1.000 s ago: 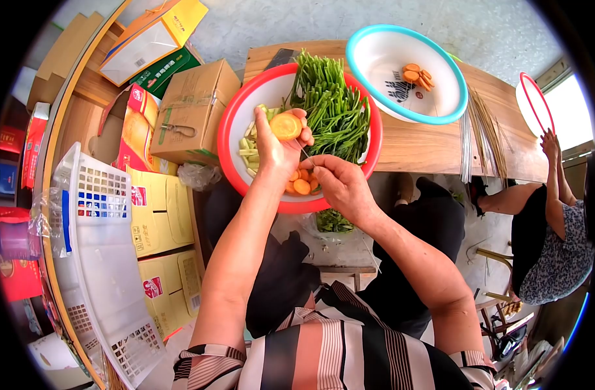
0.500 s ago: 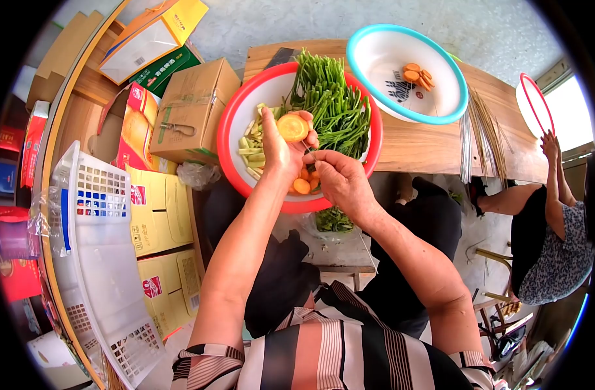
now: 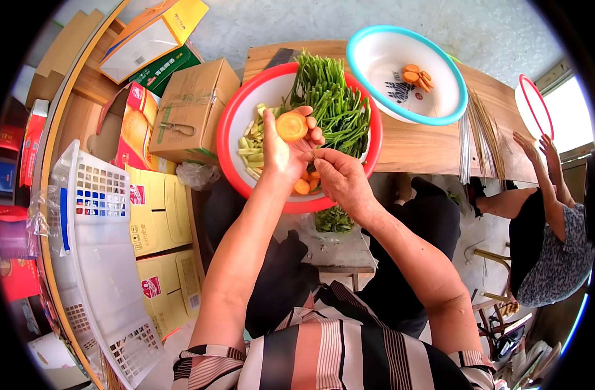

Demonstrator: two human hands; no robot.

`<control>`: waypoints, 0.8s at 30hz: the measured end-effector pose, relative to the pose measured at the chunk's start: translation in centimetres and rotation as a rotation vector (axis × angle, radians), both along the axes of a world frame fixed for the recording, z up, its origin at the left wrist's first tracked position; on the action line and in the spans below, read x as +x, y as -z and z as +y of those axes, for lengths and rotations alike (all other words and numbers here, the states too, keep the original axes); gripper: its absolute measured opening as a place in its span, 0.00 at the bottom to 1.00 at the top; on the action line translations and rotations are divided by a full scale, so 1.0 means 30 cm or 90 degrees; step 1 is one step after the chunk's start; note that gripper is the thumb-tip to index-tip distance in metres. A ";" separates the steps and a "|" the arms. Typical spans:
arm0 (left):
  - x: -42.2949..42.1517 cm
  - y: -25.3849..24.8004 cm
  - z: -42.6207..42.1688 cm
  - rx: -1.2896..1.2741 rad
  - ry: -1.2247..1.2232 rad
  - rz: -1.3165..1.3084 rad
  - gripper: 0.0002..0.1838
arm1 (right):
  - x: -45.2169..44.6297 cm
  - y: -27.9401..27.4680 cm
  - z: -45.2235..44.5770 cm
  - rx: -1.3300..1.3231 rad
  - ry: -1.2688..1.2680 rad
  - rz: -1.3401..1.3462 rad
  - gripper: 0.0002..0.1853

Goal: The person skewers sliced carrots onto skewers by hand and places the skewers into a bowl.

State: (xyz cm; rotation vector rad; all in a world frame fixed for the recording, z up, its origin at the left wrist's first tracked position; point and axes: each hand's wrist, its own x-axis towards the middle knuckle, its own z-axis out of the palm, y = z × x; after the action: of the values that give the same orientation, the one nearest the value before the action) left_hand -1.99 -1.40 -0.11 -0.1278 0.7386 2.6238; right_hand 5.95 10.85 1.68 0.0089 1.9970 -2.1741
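Note:
A round orange carrot slice (image 3: 291, 127) rests in my left hand (image 3: 283, 151), its fingers curled around it above the red-rimmed basin (image 3: 228, 133). My right hand (image 3: 342, 177) is close beside, thumb and forefinger pinched on a thin skewer, most of which my fingers hide. Under my hands, the basin holds more carrot slices (image 3: 302, 186), a heap of green stalks (image 3: 330, 104) and pale cut stem pieces (image 3: 252, 153).
A blue-rimmed basin (image 3: 463, 81) with a few carrot slices (image 3: 418, 77) stands on the wooden table (image 3: 401, 140). Thin sticks (image 3: 486, 133) lie to its right. Cartons (image 3: 195, 110) and a white plastic basket (image 3: 99, 234) are at left. Another person's hands (image 3: 538, 153) are far right.
The carrot slice has shifted slightly left and the skewer's shaft shows less than before. At right, the other person's hands have come apart.

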 end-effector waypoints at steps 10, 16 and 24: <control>-0.003 0.017 0.001 -0.012 0.008 0.049 0.30 | 0.011 0.029 -0.020 -0.003 0.031 0.020 0.10; 0.032 0.019 0.037 -0.016 0.018 0.010 0.28 | -0.012 0.040 -0.029 -0.010 0.043 0.041 0.12; 0.032 0.001 0.024 -0.049 -0.012 0.031 0.31 | -0.014 0.001 -0.007 -0.095 -0.005 -0.033 0.11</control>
State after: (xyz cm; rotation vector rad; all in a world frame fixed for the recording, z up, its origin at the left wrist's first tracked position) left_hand -1.04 -0.68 -0.13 -0.0943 0.8600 2.6246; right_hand 5.55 10.62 1.64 0.0358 1.8001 -2.2876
